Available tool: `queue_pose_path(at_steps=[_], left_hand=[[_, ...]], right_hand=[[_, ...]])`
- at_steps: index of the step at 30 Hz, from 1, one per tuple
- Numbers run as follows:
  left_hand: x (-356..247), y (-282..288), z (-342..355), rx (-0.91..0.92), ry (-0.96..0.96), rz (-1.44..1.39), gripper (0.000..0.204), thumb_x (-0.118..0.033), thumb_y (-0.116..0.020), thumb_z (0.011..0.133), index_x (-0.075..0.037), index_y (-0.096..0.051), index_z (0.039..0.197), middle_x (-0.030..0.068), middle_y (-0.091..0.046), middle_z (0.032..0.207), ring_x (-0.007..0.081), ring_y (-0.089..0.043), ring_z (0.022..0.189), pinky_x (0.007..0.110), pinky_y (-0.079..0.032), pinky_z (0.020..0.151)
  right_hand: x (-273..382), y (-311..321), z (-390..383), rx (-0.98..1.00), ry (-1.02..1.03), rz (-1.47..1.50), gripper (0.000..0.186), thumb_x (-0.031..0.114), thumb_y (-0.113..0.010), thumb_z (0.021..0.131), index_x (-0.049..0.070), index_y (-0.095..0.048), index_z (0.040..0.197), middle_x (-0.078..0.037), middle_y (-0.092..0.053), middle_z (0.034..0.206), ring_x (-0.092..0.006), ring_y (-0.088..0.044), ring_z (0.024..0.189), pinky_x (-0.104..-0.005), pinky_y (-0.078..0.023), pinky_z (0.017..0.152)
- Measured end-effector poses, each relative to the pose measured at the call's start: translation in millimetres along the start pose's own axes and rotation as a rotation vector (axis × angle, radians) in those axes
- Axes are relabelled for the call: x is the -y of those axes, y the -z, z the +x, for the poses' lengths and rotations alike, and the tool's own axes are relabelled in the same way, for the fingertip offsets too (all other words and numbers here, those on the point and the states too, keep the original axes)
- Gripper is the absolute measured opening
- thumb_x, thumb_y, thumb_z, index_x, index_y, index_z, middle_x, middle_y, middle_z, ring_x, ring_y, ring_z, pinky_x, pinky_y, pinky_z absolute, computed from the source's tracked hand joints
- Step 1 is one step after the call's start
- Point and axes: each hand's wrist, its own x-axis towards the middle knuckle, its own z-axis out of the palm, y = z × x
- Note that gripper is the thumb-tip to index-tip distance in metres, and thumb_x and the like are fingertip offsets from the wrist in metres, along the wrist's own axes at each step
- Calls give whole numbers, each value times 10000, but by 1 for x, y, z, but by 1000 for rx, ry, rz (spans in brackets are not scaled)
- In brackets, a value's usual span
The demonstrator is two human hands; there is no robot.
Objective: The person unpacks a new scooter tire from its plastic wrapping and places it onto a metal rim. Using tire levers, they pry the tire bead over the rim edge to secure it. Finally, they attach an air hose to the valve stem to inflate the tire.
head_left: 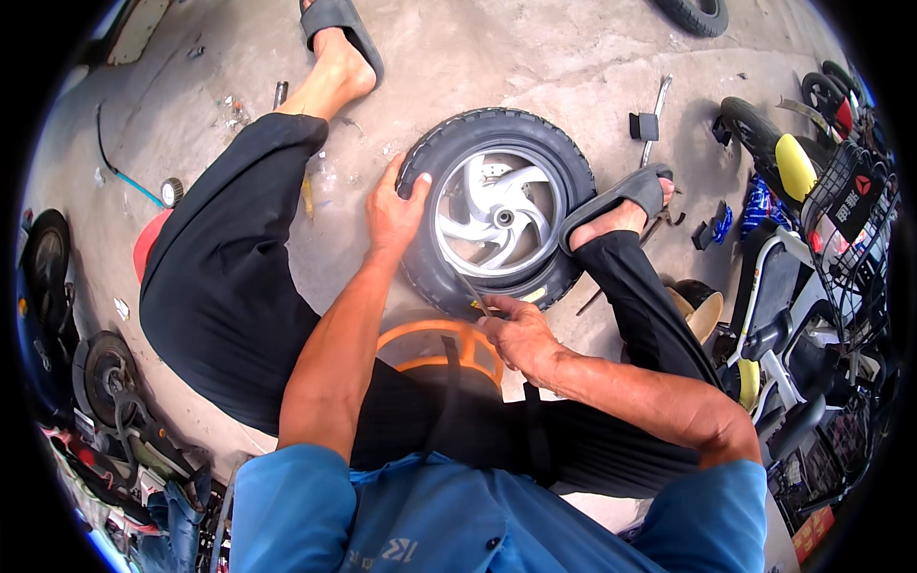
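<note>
A wheel lies flat on the ground in front of me, its black tire (570, 158) around a silver spoked rim (478, 245). My left hand (394, 210) grips the tire's left side, thumb over the sidewall and fingers down along the tread. At the near edge, my right hand (523, 336) is closed round a thin metal bar, which looks like a tire lever (468, 288). Its tip reaches the line between tire and rim; most of its handle is hidden in the hand. A yellow mark (535, 297) shows on the sidewall close by.
An orange round frame (420, 327) stands between my legs. My right sandal (626, 199) touches or nearly touches the tire. Long metal tools (656, 110) lie on the right, near a scooter with a wire basket (850, 224). A hose with a gauge (170, 193) is at left.
</note>
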Motion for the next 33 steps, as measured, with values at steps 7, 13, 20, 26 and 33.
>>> queue_pose_path(at_steps=[7, 13, 20, 26, 33], left_hand=[[46, -19, 3, 7, -60, -28, 629, -365, -726, 982, -70, -585, 1519, 258, -705, 1365, 428, -669, 1277, 484, -500, 1119], [68, -33, 11, -27, -138, -2, 619, -384, -693, 1004, -65, -550, 1515, 261, -660, 1385, 443, -614, 1309, 501, -464, 1142], [55, -32, 9, -23, -147, -18, 570, -354, -649, 1047, -32, -555, 1508, 269, -671, 1415, 436, -642, 1313, 471, -462, 1158], [50, -28, 10, 12, -74, -32, 572, -387, -657, 1026, -76, -547, 1494, 269, -673, 1393, 445, -639, 1308, 500, -478, 1130], [63, -27, 13, -15, -103, -91, 567, -378, -639, 1037, -67, -537, 1500, 272, -675, 1392, 438, -641, 1313, 500, -476, 1135]], right_hand=[[-53, -31, -6, -22, 150, -10, 593, 160, -588, 1063, -21, -466, 1615, -278, -713, 1365, -331, -683, 1278, -376, -497, 1093], [-90, -23, 5, -25, 266, -195, 596, 182, -545, 1092, 75, -403, 1661, -350, -691, 1308, -501, -659, 1256, -480, -518, 1082], [-125, 51, 52, 53, 495, -756, 692, 144, -544, 1068, 150, -297, 1714, -260, -766, 987, -469, -742, 932, -549, -593, 862], [-94, 99, 63, -73, 703, -1369, 799, 65, -610, 967, 171, -348, 1714, -151, -782, 938, -315, -787, 833, -444, -623, 744], [20, 33, -26, -219, 630, -1726, 564, 94, -618, 972, -6, -582, 1525, -108, -794, 895, -247, -800, 823, -382, -634, 732]])
